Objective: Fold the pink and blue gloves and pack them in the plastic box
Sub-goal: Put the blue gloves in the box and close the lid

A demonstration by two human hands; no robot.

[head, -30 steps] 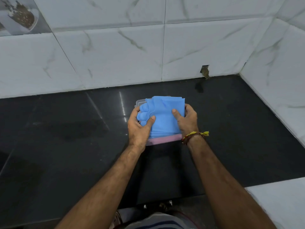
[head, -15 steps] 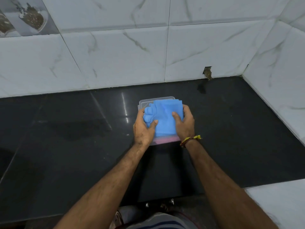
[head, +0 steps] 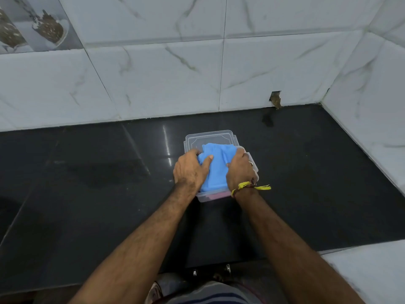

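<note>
A clear plastic box (head: 255,172) stands on the black counter, and its clear lid (head: 210,138) lies flat just behind it. The folded blue gloves (head: 215,170) sit in the box, bunched between my hands. A strip of the pink gloves (head: 218,195) shows through the box's near wall, under the blue ones. My left hand (head: 190,170) grips the left side of the blue stack, thumb on top. My right hand (head: 240,171) grips the right side, fingers down inside the box. A yellow thread band circles my right wrist.
The glossy black counter (head: 92,189) stretches left and right of the box. White marble-pattern tiles (head: 175,80) form the back wall, and a side wall closes the right. A small hole (head: 275,99) breaks the back wall's base. A white ledge (head: 372,270) lies near right.
My hands have carried the folded stack forward and down into the box. The blue gloves are now crumpled between my hands, and the lid behind shows more.
</note>
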